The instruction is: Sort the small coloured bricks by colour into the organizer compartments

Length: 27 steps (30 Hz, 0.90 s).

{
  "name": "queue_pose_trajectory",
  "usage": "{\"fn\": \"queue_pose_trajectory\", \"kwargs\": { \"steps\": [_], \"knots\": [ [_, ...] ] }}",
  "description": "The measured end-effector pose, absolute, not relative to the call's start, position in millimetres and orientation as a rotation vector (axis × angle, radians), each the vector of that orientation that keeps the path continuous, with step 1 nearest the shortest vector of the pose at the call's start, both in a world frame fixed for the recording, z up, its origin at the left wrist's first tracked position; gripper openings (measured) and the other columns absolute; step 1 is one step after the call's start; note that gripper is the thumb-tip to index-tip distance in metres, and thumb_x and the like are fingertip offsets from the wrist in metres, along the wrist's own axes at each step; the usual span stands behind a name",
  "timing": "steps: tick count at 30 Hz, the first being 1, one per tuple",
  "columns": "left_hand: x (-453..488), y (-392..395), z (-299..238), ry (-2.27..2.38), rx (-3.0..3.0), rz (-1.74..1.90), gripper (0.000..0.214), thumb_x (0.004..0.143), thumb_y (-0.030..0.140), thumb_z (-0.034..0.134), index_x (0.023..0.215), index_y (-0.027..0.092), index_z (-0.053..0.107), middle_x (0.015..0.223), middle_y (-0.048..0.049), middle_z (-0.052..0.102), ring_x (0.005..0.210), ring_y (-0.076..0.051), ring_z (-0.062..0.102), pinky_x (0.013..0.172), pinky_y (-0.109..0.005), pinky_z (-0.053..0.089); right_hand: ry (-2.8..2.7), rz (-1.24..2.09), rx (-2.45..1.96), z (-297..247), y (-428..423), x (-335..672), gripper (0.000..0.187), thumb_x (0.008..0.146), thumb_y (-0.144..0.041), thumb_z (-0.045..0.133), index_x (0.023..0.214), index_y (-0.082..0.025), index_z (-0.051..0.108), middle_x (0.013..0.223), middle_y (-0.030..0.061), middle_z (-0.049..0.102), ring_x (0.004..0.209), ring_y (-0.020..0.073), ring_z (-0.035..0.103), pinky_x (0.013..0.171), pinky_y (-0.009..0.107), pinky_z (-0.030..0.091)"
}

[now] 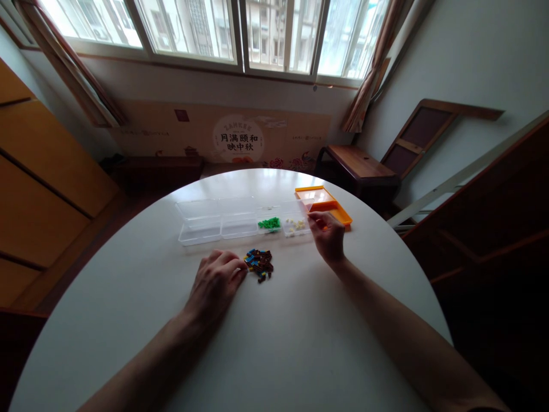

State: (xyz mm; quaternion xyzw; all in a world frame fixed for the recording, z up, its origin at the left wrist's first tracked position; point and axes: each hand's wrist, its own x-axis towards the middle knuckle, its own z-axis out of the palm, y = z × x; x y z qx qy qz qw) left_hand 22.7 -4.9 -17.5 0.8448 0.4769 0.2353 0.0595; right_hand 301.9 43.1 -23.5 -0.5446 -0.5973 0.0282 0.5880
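A small pile of brown, blue and yellow toy bricks (259, 262) lies on the white round table (283, 349). My left hand (218, 277) rests at the pile's left edge, fingers curled together at the tips; whatever they pinch is too small to name. Behind the pile stand clear plastic compartment boxes (199, 234) with raised lids. One compartment holds green bricks (269, 223), and the one to its right holds cream bricks (295, 225). My right hand (328, 233) is just right of the cream bricks, thumb and finger closed in a pinch; anything between them is hidden.
An orange case (342, 214) with its lid open stands behind my right hand. Beyond the table are a wooden bench (360, 160) at the right and a printed cardboard panel (240, 137) under the windows. Wooden cabinets (40, 189) line the left.
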Motion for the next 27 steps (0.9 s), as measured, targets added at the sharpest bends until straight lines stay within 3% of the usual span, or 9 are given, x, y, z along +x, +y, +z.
{"fn": "queue_pose_trajectory", "kwargs": {
  "steps": [5, 9, 13, 20, 27],
  "knots": [
    [24.8, -2.4, -16.6, 1.386, 2.454, 0.773, 0.018, 0.087, 0.032, 0.054, 0.084, 0.022, 0.068, 0.092, -0.0051, 0.067, 0.091, -0.022, 0.055, 0.083, -0.039, 0.041, -1.696, 0.134, -1.056, -17.8, 24.4, 271.8, 0.009, 0.086, -0.021, 0.059, 0.084, -0.02, 0.068, 0.075, 0.0009, 0.065, 0.06, 0.0113, 0.057, 0.061, 0.025, 0.05],
    [31.4, -2.6, -14.3, 1.244, 2.277, 0.923, 0.025, 0.088, 0.04, 0.053, 0.08, 0.021, 0.066, 0.087, -0.0053, 0.066, 0.088, -0.02, 0.056, 0.082, -0.035, 0.046, -2.074, 0.186, -0.78, -15.8, 6.6, 248.5, 0.006, 0.086, -0.027, 0.062, 0.086, -0.022, 0.067, 0.082, 0.0028, 0.069, 0.073, 0.0135, 0.063, 0.069, 0.026, 0.051],
    [37.2, -5.7, -9.5, 1.186, 2.192, 0.93, 0.029, 0.088, 0.043, 0.051, 0.076, 0.021, 0.066, 0.083, -0.0045, 0.065, 0.083, -0.018, 0.058, 0.078, -0.032, 0.049, -2.196, 0.198, -0.675, -14.8, -4.0, 235.6, 0.012, 0.09, -0.025, 0.058, 0.08, -0.022, 0.064, 0.078, 0.0018, 0.07, 0.072, 0.0133, 0.064, 0.068, 0.025, 0.05],
    [33.7, -6.9, -13.1, 1.233, 2.209, 0.974, 0.029, 0.087, 0.045, 0.053, 0.077, 0.021, 0.066, 0.085, -0.0049, 0.066, 0.086, -0.019, 0.058, 0.079, -0.032, 0.048, -2.064, 0.183, -0.818, -19.7, 8.5, 248.8, 0.018, 0.09, -0.027, 0.058, 0.075, -0.021, 0.064, 0.073, 0.0014, 0.067, 0.067, 0.013, 0.062, 0.065, 0.024, 0.048],
    [25.3, -3.6, -19.9, 1.429, 2.409, 0.895, 0.016, 0.085, 0.03, 0.056, 0.091, 0.022, 0.069, 0.094, -0.0052, 0.066, 0.096, -0.023, 0.054, 0.089, -0.04, 0.043, -1.302, 0.118, -1.358, -36.1, 52.1, 314.8, 0.019, 0.082, -0.034, 0.063, 0.079, -0.016, 0.067, 0.073, 0.0033, 0.067, 0.059, 0.0149, 0.058, 0.06, 0.028, 0.048]
  ]
}}
